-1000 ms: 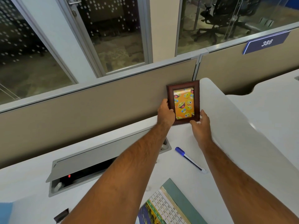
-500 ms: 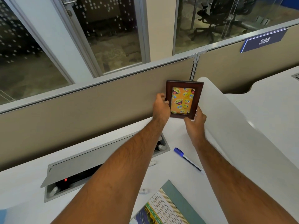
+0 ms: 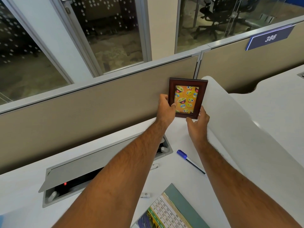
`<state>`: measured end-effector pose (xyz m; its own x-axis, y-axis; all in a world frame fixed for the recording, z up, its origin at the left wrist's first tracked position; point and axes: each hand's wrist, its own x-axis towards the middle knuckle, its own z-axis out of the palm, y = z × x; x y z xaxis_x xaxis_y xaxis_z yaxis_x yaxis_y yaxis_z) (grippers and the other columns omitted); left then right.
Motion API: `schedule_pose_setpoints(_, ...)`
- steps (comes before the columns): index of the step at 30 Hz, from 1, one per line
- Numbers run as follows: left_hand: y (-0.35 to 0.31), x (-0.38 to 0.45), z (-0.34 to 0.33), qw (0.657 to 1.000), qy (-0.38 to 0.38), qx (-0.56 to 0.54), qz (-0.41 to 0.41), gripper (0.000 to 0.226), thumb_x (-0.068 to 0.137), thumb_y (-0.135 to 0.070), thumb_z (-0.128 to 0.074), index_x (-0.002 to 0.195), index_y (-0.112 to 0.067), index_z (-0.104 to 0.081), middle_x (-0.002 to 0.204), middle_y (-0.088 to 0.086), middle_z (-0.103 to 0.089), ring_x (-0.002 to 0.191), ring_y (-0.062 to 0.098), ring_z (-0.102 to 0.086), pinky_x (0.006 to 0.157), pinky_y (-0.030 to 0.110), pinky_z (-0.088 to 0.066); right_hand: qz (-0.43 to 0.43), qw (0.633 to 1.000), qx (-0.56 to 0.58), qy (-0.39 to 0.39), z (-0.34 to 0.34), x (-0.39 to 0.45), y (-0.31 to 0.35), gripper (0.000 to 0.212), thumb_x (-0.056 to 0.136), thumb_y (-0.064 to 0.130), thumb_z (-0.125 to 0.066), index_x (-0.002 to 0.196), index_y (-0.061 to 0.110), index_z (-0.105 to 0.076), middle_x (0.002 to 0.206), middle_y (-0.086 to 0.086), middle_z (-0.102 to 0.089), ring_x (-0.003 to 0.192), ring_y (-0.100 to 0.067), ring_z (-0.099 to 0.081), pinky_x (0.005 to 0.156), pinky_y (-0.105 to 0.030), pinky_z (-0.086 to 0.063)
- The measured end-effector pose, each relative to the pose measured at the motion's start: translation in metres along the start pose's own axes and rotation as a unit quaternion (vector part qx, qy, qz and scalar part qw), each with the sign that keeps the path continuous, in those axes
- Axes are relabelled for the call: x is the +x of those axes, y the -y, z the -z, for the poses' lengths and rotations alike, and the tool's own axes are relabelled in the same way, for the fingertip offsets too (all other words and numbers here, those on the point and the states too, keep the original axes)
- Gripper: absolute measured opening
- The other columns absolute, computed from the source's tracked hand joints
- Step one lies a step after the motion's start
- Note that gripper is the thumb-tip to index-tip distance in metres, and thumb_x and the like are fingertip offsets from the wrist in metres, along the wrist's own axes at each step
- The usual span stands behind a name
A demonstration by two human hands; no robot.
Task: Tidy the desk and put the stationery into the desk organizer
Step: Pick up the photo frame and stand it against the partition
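Note:
A dark brown picture frame [image 3: 187,98] with a yellow emoji print is held upright at the far corner of the white desk [image 3: 174,132], against the beige partition. My left hand [image 3: 166,108] grips its left edge, thumb on the glass. My right hand [image 3: 198,120] holds its lower right corner with curled fingers. A blue-capped pen [image 3: 190,161] lies on the desk behind my right forearm. No desk organizer is in view.
An open grey cable box [image 3: 74,176] with a red light is sunk in the desk at left. A desk calendar [image 3: 166,211] lies at the bottom. Two small white items [image 3: 146,195] lie near it. A white curved divider [image 3: 238,129] rises at right.
Both hands have carried the frame a little farther back and turned it more upright against the partition. My right hand slid down to its lower right corner.

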<state>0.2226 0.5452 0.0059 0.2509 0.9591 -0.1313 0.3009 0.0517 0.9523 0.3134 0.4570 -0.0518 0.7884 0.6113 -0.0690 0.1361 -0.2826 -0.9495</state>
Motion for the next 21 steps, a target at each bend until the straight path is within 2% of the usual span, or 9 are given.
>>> schedule_pose_setpoints(7, -0.006, -0.008, -0.010, 1.000, -0.010, -0.019, 0.012, 0.056, 0.103, -0.009, -0.063, 0.149, -0.015, -0.032, 0.153, 0.009, -0.045, 0.137, 0.023, -0.052, 0.101, 0.037, -0.056, -0.026, 1.000, -0.007, 0.002, -0.002, -0.003, -0.002, 0.077, 0.095, 0.010, -0.071, 0.157, 0.018, -0.026, 0.160, -0.008, -0.030, 0.144, -0.026, -0.043, 0.112, -0.043, -0.044)
schedule_pose_setpoints(15, -0.002, -0.010, -0.008, 0.999, -0.014, -0.012, 0.027, 0.062, 0.100, -0.001, -0.064, 0.151, -0.012, -0.032, 0.154, 0.011, -0.042, 0.141, 0.026, -0.050, 0.106, 0.044, -0.055, -0.029, 1.000, -0.004, -0.004, 0.000, 0.001, -0.003, 0.073, 0.094, 0.012, -0.073, 0.153, 0.017, -0.032, 0.157, -0.009, -0.035, 0.142, -0.028, -0.046, 0.110, -0.044, -0.045)
schedule_pose_setpoints(21, -0.002, -0.016, 0.000, 0.999, -0.012, 0.028, 0.020, 0.066, 0.099, -0.001, -0.065, 0.155, -0.012, -0.030, 0.161, 0.011, -0.035, 0.148, 0.027, -0.040, 0.115, 0.043, -0.045, -0.045, 0.999, -0.029, -0.006, 0.004, -0.003, -0.006, 0.070, 0.094, 0.013, -0.072, 0.152, 0.018, -0.032, 0.157, -0.009, -0.035, 0.142, -0.030, -0.046, 0.112, -0.047, -0.045)
